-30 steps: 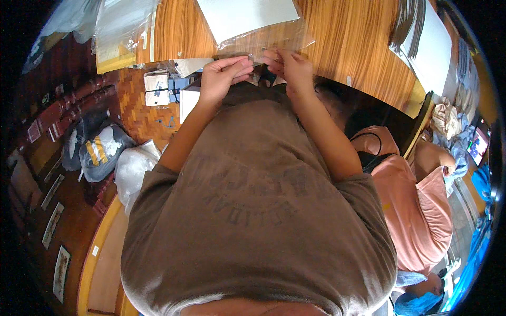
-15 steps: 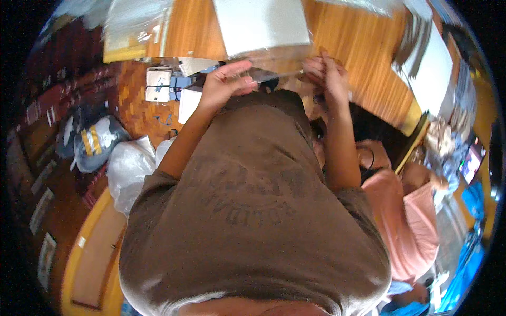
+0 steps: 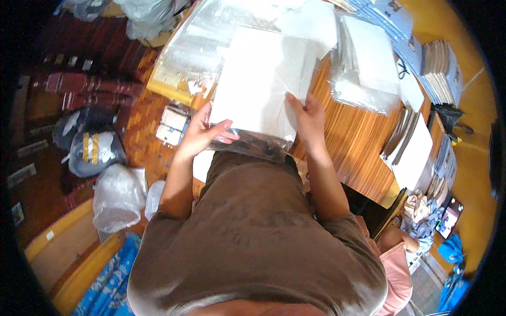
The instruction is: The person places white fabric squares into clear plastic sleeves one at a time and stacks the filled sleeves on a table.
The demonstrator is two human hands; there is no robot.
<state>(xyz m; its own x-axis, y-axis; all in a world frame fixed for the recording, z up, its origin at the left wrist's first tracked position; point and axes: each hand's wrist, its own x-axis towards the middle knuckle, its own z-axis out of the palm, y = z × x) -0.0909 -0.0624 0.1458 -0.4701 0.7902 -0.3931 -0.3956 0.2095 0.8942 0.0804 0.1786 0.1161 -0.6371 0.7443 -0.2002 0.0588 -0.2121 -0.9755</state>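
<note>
A flat white sheet or board (image 3: 250, 79) lies inside a clear plastic bag (image 3: 292, 113) in front of me, at the table's near edge. My left hand (image 3: 203, 134) grips the bag's near left corner, thumb stretched over the plastic and the other fingers partly hidden. At the right edge, my right hand (image 3: 310, 118) pinches the bag, its thumb on top and its fingers mostly out of sight below. Loose clear film at the near end hangs over the edge toward my lap.
Stacked clear plastic bags (image 3: 192, 50) cover the table's far left. On the wooden table (image 3: 337, 126) at right lie bagged white sheets (image 3: 369, 58) and a dark-edged stack (image 3: 403, 137). Bluish packages (image 3: 387, 18) stand behind. A person in a pink sleeve (image 3: 395, 274) sits at my right.
My view has shifted, showing more of the table. My hands have gone from stretching clear film near my lap to holding the bag's sides around the white sheet.
</note>
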